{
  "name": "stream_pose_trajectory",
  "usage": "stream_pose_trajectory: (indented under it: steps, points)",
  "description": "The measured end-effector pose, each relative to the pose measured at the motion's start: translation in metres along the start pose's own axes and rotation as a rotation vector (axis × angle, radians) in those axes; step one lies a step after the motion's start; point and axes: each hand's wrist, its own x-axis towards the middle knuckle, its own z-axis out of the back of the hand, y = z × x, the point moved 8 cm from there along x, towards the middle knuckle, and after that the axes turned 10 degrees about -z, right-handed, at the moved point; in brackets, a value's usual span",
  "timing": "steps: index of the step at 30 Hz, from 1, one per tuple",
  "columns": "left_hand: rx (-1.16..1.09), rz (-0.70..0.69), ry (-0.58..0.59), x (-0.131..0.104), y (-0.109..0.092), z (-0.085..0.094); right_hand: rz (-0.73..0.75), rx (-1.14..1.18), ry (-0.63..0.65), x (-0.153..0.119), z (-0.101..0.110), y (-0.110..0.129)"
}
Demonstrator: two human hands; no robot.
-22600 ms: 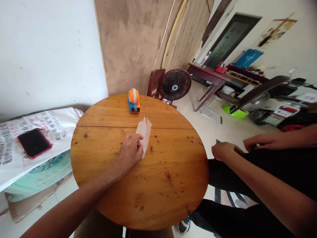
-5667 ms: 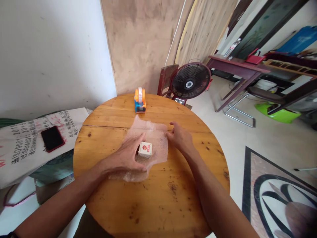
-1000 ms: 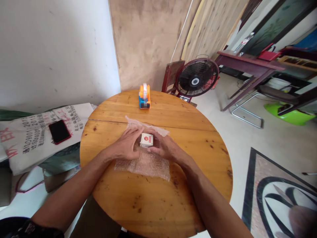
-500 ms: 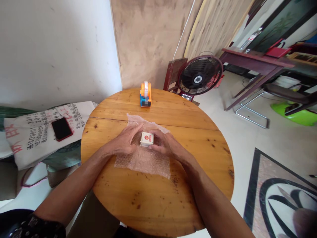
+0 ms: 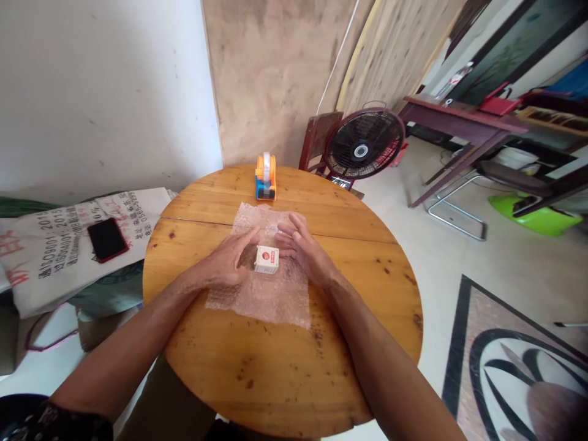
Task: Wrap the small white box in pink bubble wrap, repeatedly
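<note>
Head view: we see the box [image 5: 266, 260] between two hands, the fingers of both parted.
We find the left hand [image 5: 224, 263] just left of the box, its fingers spread in a loose curve over the wrap [image 5: 271, 300]. On the box's other side, the right hand [image 5: 309, 252] holds its fingers fanned out, one digit reaching the box's side; whether it touches, we cannot tell. Beneath the box and the fingers, the wrap lies spread on the desk [image 5: 367, 275]. Beyond the fingertips, we see the tape dispenser [image 5: 265, 177] upright near the desk's far edge. Well left of the left fingers, the phone [image 5: 108, 239] lies on a sack [image 5: 50, 245].
</note>
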Motion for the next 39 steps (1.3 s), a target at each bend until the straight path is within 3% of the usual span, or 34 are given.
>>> stream_pose_trajectory:
  steps: [5,8,12,15,20,22,26,30,34,39]
  points:
    - [0.038,0.026,-0.051,0.001,-0.009,0.014,-0.067,0.060,-0.030,0.004,0.003,-0.005]
    - [0.230,0.017,-0.022,-0.003,-0.040,0.023,-0.079,0.040,-0.034,0.006,0.003,-0.007]
    - [0.466,-0.085,0.158,-0.017,-0.089,0.009,-0.077,0.009,-0.032,0.008,0.005,-0.008]
    - [0.544,-0.074,0.209,-0.030,-0.098,-0.008,-0.076,0.004,-0.028,0.009,0.006,-0.009]
    - [0.629,-0.120,0.155,-0.038,-0.091,-0.024,-0.069,0.018,-0.005,0.008,0.004,-0.008]
    - [0.594,-0.160,0.068,-0.036,-0.094,-0.019,-0.066,0.011,-0.011,0.008,0.004,-0.009]
    - [0.497,-0.157,-0.123,-0.017,-0.094,0.007,-0.078,-0.028,-0.015,0.011,0.005,-0.010]
    - [0.363,0.065,-0.158,0.017,-0.063,0.025,-0.108,-0.029,0.033,0.008,0.003,-0.008]
    - [0.142,0.361,-0.199,0.028,-0.025,0.023,-0.022,-0.040,0.073,-0.005,0.000,0.006]
    - [-0.022,0.363,-0.309,0.020,-0.016,0.017,-0.021,-0.155,0.060,-0.008,-0.001,0.009]
